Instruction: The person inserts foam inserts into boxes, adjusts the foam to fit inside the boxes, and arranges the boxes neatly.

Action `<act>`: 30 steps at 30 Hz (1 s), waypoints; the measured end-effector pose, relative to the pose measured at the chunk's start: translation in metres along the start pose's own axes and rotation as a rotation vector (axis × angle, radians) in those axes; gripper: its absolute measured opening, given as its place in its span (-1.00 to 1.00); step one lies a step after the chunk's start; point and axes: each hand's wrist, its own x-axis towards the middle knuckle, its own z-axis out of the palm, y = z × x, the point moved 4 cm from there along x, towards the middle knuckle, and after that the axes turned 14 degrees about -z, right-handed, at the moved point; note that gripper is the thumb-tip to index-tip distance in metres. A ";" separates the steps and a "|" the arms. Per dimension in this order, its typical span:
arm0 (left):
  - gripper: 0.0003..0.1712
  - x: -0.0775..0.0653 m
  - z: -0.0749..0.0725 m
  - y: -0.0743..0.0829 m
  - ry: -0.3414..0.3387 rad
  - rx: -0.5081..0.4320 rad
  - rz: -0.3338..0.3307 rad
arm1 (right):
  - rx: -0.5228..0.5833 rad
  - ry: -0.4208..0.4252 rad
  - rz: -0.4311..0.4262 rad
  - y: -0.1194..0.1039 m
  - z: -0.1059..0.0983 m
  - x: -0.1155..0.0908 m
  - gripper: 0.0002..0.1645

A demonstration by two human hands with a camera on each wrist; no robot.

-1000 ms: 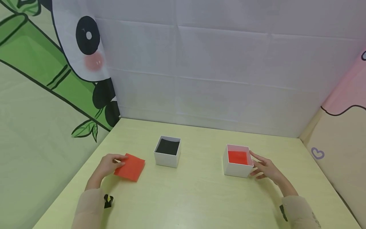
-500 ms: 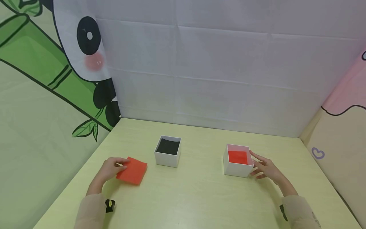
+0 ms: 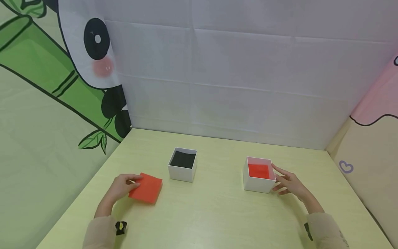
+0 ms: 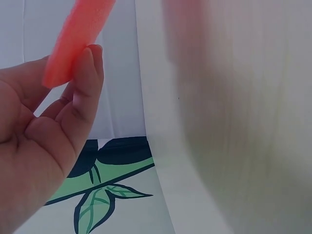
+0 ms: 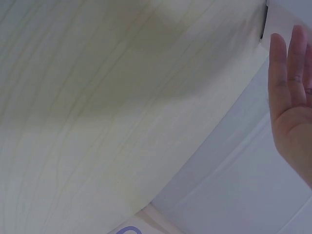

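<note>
My left hand [image 3: 122,188] pinches a flat red foam square [image 3: 147,189] by its left edge, over the left part of the table. In the left wrist view the thumb and fingers of the left hand [image 4: 58,117] press on the red foam [image 4: 80,39], seen edge-on and apart from the tabletop. Fingers extended, my right hand [image 3: 290,184] is at the right side of a white open box [image 3: 256,184] with a red layer [image 3: 258,171] inside. Extended fingers of the right hand [image 5: 292,92] also show in the right wrist view, beside the box's corner.
Left of the middle, near the red foam, stands another white open box [image 3: 181,174] holding a black layer [image 3: 182,159]. Both boxes rest on the pale wood table [image 3: 214,211]. A plain cloth backdrop [image 3: 217,76] hangs behind the table, with printed cloths at both sides.
My left hand has moved with the red foam square slightly toward me and to the right. The right hand and both boxes are in the same places.
</note>
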 end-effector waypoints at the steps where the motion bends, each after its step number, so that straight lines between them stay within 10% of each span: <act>1: -0.69 -0.001 0.001 0.000 -0.004 -0.009 -0.002 | 0.000 -0.001 0.000 0.000 0.000 0.000 -0.30; 30: -0.64 -0.014 0.027 0.022 -0.202 -0.153 -0.006 | 0.002 -0.003 -0.007 0.001 0.000 0.000 -0.32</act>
